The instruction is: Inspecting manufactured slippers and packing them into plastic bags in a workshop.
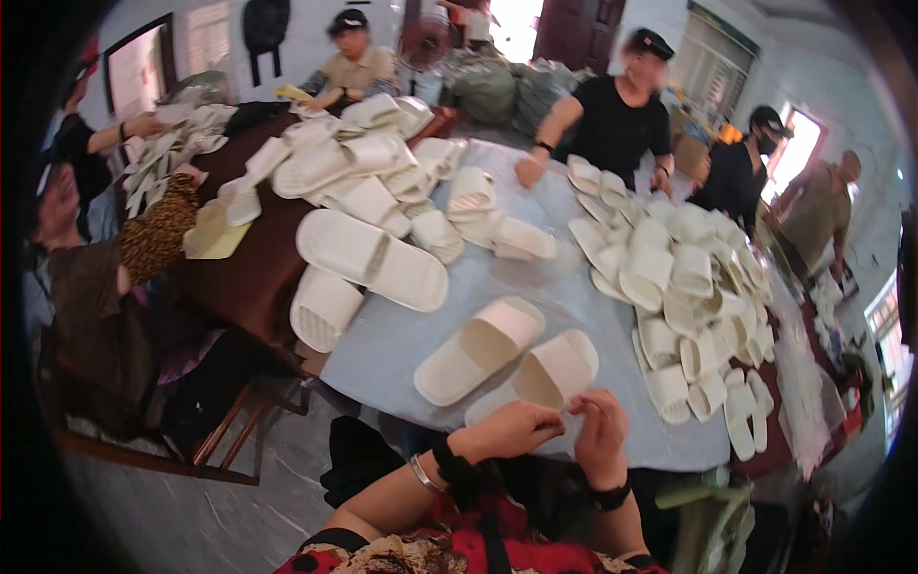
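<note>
My left hand (pixel 510 430) is at the table's near edge, beside the heel of a cream slipper (pixel 559 368). Its thumb and fingers are pressed together; whatever may be between them is too small to make out. Just to its right is my right hand (pixel 602 435), raised with fingers bent inward and tips close together, also around nothing I can name. The two hands face each other with a small gap between. A second cream slipper (pixel 483 349) lies next to the first, both sole down and slanting toward the far right.
A heap of cream slippers (pixel 363 172) covers the table's left side, another heap (pixel 679 277) its right. Pale plastic sheeting (pixel 411 354) covers the tabletop. A wooden chair (pixel 225 435) stands at lower left. Several people sit or stand around, one in black (pixel 617 124) across the table.
</note>
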Motion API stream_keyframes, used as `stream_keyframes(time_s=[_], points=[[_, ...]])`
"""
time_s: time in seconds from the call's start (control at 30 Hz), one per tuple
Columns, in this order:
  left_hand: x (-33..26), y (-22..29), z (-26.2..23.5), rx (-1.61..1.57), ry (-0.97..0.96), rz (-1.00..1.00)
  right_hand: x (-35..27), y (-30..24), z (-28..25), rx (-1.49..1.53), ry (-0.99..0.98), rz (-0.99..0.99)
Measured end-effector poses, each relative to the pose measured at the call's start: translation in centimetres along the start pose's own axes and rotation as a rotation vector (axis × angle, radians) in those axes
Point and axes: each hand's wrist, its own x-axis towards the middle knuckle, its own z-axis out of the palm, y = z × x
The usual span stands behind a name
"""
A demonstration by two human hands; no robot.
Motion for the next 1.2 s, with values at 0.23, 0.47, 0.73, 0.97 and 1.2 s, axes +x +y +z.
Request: stream_keyframes(time_s=[0.23, 0.47, 0.73, 0.97, 1.2], points=[[-2.2, -1.7, -3.2, 0.01, 0.215, -0.127, 0.2, -2.9, -0.7, 0.238, 0.25, -0.119], [-4.5, 13.1, -7.2, -0.286, 0.507, 0.551, -0.3, -2.4, -2.1, -0.227, 0.047, -0.097], [-4.3, 21.5, -7.1, -1.195, -0.284, 0.814, -2.2, -1.6, -2.2, -0.191, -0.022, -0.151], [-0.2, 23.2, -4.5, -1.359, -0.739, 0.741, -3.1, -2.7, -4.7, -0.349, 0.061, -0.135], [1.2, 24.4, -3.0, -1.429, -0.995, 0.667, -4.2, -3.0, -5.1, -0.354, 0.059, -0.116]])
